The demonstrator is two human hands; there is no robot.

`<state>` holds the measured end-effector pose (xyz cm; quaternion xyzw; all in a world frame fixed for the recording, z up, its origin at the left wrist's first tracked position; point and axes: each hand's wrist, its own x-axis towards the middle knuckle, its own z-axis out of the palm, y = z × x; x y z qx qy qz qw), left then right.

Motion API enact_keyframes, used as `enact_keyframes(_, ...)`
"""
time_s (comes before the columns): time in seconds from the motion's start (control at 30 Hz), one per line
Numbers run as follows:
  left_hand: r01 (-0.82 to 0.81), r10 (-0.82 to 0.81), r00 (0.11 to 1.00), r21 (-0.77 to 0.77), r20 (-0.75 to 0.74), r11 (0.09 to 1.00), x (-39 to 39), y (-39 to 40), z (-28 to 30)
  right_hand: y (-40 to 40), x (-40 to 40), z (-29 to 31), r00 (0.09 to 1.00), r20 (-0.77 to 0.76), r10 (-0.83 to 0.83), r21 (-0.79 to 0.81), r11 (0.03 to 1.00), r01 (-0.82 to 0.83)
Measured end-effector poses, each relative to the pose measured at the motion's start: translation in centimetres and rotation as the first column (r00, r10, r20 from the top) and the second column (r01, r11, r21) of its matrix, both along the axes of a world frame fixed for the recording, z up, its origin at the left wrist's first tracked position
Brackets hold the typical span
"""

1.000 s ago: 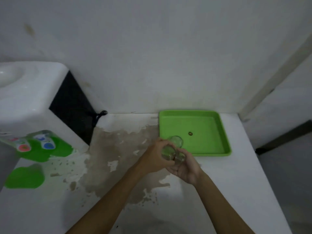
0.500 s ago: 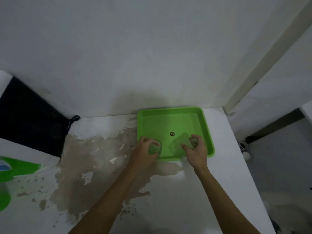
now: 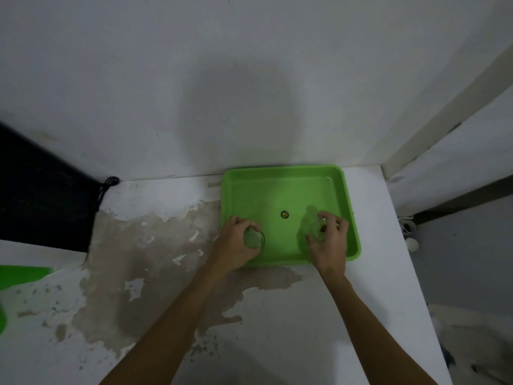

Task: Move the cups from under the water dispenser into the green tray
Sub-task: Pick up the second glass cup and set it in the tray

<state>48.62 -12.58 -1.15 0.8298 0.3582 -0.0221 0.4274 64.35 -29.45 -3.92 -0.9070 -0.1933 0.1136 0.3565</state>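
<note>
On a white surface with peeling, stained paint against a grey wall, the left hand and right hand each grip a clear cup inside the green tray.

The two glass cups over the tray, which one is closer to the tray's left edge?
The cup in the left hand, the left cup, near the green tray's left wall.

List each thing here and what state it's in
Tray: flat on the counter, holding both cups.
Left cup: over the tray's near left, gripped.
Right cup: over the tray's near right, gripped.
Left hand: closed around the left cup.
Right hand: closed around the right cup.
Counter: paint peeling.
</note>
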Motion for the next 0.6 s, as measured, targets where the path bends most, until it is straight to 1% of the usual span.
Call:
enact_keyframes(0.17, 0.016, -0.016, 1.0, -0.002, 0.005, 1.0, -0.1, 0.3, -0.2, 0.1, -0.1, -0.2, 1.0, 0.005, -0.014, -0.059, 0.998, 0.015)
enact_keyframes(0.3, 0.025, -0.025, 0.999, 0.006, 0.021, 1.0, -0.5, 0.2, 0.2, -0.1, 0.1, 0.8, 0.999, 0.002, 0.042, -0.156, 0.987, -0.041)
enact_keyframes(0.4, -0.009, 0.009, 0.998, -0.001, 0.068, 1.0, -2.1, 0.2, 0.9, -0.1, -1.1, 2.6, 0.996, 0.075, 0.056, -0.197, 0.979, -0.041)
enact_keyframes(0.47, -0.03, 0.03, 0.995, -0.01, 0.09, 1.0, -2.7, 0.2, 1.0, -0.3, -1.6, 3.1, 0.99, 0.131, 0.057, -0.179, 0.983, -0.033)
enact_keyframes(0.53, -0.056, 0.057, 0.989, -0.01, 0.139, 0.998, -4.5, 0.2, 1.6, -0.5, -3.4, 3.9, 0.984, 0.158, 0.082, -0.13, 0.99, -0.062)
enact_keyframes(0.6, -0.089, 0.092, 0.977, -0.024, 0.192, 0.996, -6.6, 0.3, 2.0, -0.3, -5.3, 4.6, 0.987, 0.12, 0.104, -0.059, 0.993, -0.098)
